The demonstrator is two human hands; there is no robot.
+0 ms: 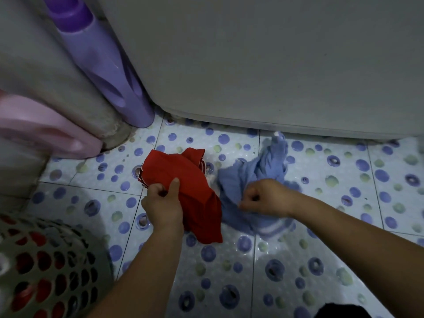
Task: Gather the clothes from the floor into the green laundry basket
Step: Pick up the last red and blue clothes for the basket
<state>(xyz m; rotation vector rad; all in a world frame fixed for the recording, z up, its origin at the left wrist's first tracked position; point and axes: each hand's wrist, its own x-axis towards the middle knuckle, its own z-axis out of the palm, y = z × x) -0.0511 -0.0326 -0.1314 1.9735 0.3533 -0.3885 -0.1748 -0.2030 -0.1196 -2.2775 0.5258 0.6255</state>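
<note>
My fingers on the left hand are curled tight into a red garment, thumb over the top, bunching it up off the tiled floor. My right hand is closed in a fist on a light blue garment just beside the red one, its fingers pinching a fold of the cloth; most of that piece lies spread on the floor, close to the base of a grey appliance.

The laundry basket stands at my lower left, near my left forearm. Through its holes I see red, so I judge something already lies inside, though I cannot tell what. Both pieces in my grip have yet to go in, so I judge the job partly done.

The basket is cut off by the frame's edge and looks pale grey in this dim light, not plainly green. A scrap of white shows between the two garments; I cannot tell whether it is another piece. Something dark sits at the bottom edge, too cropped to name. A purple bottle and a pink container stand at upper left.
</note>
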